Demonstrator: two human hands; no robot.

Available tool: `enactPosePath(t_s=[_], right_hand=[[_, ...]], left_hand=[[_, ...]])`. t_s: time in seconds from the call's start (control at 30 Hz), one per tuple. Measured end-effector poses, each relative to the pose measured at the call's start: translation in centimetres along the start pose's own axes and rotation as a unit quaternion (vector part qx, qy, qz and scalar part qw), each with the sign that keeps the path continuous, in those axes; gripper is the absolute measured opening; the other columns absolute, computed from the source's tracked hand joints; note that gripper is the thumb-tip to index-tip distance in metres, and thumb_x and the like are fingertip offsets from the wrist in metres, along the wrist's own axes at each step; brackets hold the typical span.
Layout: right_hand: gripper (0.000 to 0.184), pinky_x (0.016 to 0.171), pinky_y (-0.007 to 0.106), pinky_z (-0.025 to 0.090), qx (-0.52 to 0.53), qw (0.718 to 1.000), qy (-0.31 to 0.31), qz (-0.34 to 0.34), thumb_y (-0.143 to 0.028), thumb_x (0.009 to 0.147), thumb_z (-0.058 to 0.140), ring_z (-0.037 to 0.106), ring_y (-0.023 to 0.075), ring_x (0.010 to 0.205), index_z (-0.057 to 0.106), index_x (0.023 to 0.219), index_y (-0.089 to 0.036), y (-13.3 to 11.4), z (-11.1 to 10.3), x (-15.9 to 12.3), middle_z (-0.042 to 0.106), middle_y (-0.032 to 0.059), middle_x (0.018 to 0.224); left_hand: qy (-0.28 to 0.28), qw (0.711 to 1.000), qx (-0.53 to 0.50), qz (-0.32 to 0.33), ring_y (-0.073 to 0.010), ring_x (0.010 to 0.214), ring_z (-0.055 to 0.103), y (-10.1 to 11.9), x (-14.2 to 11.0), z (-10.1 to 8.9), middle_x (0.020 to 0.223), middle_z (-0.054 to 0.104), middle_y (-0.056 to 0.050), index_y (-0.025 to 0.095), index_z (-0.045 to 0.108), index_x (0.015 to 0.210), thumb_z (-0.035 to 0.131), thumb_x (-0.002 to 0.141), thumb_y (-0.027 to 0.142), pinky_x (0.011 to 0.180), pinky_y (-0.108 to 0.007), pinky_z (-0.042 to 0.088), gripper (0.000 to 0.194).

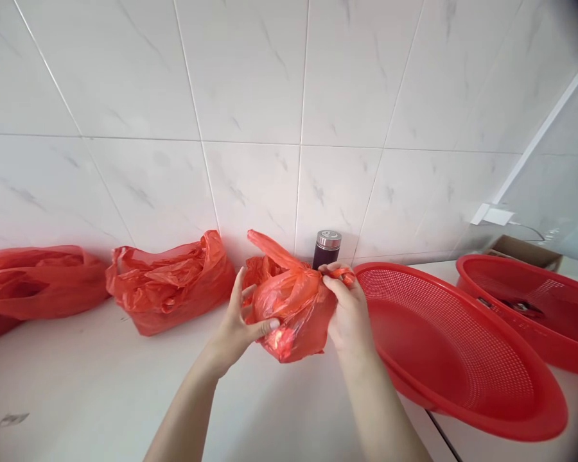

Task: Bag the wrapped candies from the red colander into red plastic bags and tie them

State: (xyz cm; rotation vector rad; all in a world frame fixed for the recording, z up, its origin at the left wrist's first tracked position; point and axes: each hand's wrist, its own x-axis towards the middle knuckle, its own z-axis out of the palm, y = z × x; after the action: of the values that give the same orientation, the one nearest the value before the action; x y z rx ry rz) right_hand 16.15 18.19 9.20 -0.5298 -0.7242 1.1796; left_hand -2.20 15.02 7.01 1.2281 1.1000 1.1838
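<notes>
Two hands at frame centre grip a small knotted red plastic bag, left hand cradling its side, right hand pinching the knot, apparently untying; loosening it needs a firm pull.

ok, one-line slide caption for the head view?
Both hands, left hand and right hand, grip a red plastic bag above a white counter, beside a red colander.

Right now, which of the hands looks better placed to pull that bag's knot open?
Probably the right hand: its fingers already pinch the twisted handle at the top of the red bag. The left hand cups the bag's side, steadying it above the counter.
</notes>
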Motion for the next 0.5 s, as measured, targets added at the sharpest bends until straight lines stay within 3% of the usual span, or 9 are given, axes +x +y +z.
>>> enactPosePath(t_s=[0.07, 0.17, 0.23, 0.3, 0.4, 0.5], right_hand=[[0.019, 0.085, 0.03, 0.043, 0.014, 0.999, 0.021, -0.039, -0.019, 0.067, 0.072, 0.056, 0.0157, 0.089, 0.059, 0.08, -0.021, 0.1, 0.2, -0.1, 0.059, -0.0011, 0.092], [0.015, 0.09, 0.033, 0.043, -0.006, 0.993, 0.045, -0.108, -0.022, 0.073, 0.07, 0.056, 0.0162, 0.092, 0.058, 0.082, -0.022, 0.5, 0.3, -0.3, 0.058, -0.001, 0.095], [0.013, 0.093, 0.034, 0.042, -0.03, 0.987, 0.07, -0.142, -0.024, 0.078, 0.068, 0.055, 0.0168, 0.095, 0.056, 0.083, -0.022, 0.8, 0.3, -0.4, 0.056, -0.0005, 0.095], [0.013, 0.094, 0.036, 0.042, -0.051, 0.985, 0.064, -0.152, -0.028, 0.081, 0.067, 0.056, 0.018, 0.099, 0.056, 0.086, -0.023, 0.9, 0.2, -0.5, 0.057, 0.0006, 0.099], [0.022, 0.095, 0.036, 0.045, -0.119, 0.985, -0.042, -0.118, -0.031, 0.084, 0.066, 0.058, 0.0196, 0.105, 0.056, 0.102, -0.025, 0.6, 0.0, -0.6, 0.059, 0.0028, 0.111], [0.04, 0.093, 0.035, 0.049, -0.208, 0.961, -0.172, -0.056, -0.028, 0.083, 0.068, 0.059, 0.0199, 0.108, 0.051, 0.119, -0.028, 0.1, 0.0, -0.9, 0.058, 0.004, 0.12]], left_hand=[[-0.034, 0.994, -0.092, -0.038, -0.0321, 0.123, 0.054, -0.4, 0.4, 0.2, 0.153, 0.034, -0.013, 0.043, 0.009, 0.151, 0.075, 0.078, 0.037, 0.087, -0.042, 0.054, 0.099], [-0.084, 0.982, -0.161, -0.047, -0.0261, 0.102, 0.065, -0.9, 0.8, 0.9, 0.133, 0.057, -0.015, 0.026, 0.047, 0.137, 0.07, 0.082, 0.039, 0.077, -0.035, 0.056, 0.061], [-0.07, 0.982, -0.17, -0.031, -0.0215, 0.091, 0.067, -1.0, 0.9, 1.2, 0.12, 0.065, -0.013, 0.02, 0.059, 0.12, 0.072, 0.081, 0.038, 0.072, -0.03, 0.056, 0.045], [-0.044, 0.983, -0.178, -0.009, -0.0182, 0.086, 0.066, -1.0, 0.9, 1.1, 0.11, 0.069, -0.01, 0.019, 0.063, 0.111, 0.073, 0.08, 0.036, 0.07, -0.028, 0.056, 0.037], [0.002, 0.979, -0.2, 0.028, -0.0157, 0.084, 0.065, -0.7, 0.9, 0.5, 0.103, 0.07, -0.006, 0.02, 0.064, 0.107, 0.071, 0.082, 0.034, 0.071, -0.026, 0.056, 0.029], [0.04, 0.97, -0.233, 0.061, -0.0132, 0.082, 0.064, -0.6, 1.0, -0.2, 0.101, 0.07, -0.004, 0.021, 0.066, 0.105, 0.068, 0.085, 0.034, 0.071, -0.022, 0.055, 0.024]])
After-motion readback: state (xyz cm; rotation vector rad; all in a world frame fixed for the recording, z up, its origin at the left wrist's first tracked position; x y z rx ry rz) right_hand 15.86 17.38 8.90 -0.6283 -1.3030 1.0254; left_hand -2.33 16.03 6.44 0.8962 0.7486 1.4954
